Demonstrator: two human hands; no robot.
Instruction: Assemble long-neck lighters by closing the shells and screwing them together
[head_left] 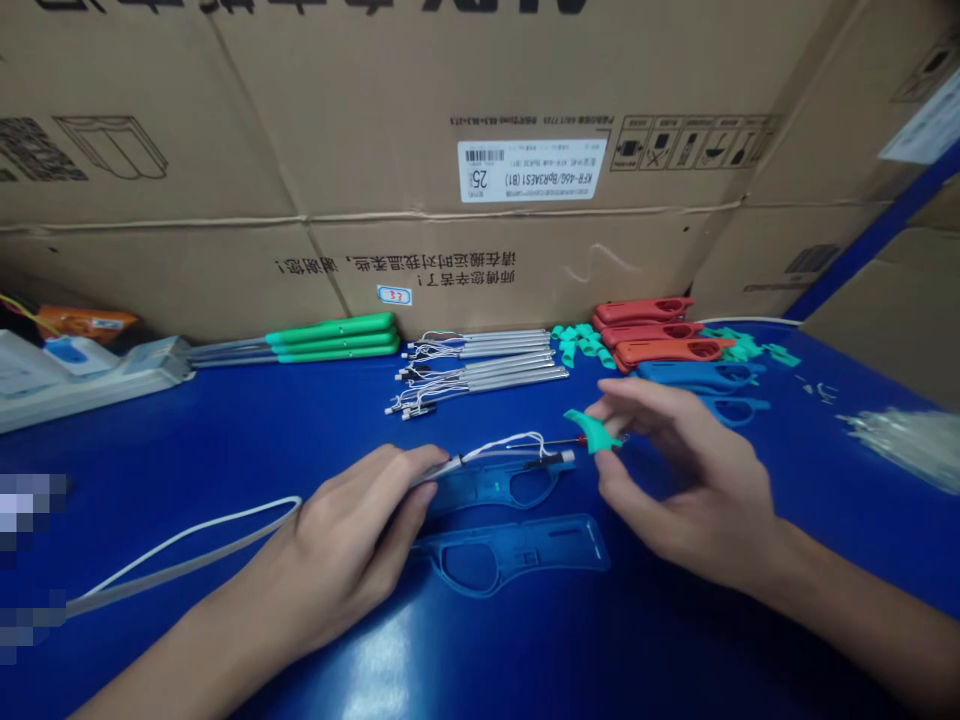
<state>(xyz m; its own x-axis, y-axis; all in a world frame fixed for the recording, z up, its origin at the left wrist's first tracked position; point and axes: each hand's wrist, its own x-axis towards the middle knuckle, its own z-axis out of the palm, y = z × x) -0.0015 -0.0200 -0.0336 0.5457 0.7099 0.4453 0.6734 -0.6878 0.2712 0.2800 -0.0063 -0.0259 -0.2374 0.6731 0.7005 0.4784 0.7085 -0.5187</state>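
Green piece pinched in right hand; wired metal rod pinched in left hand.

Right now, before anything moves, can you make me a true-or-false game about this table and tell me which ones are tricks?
1. The right hand holds a small green piece. True.
2. The left hand has nothing in it. False: it holds a silver rod with white wires coming from its end.
3. A blue shell lies on the blue table. True.
4. The red handles lie between the hands. False: they lie at the back, near the cardboard box.
5. The white label on the box is upside down. True.
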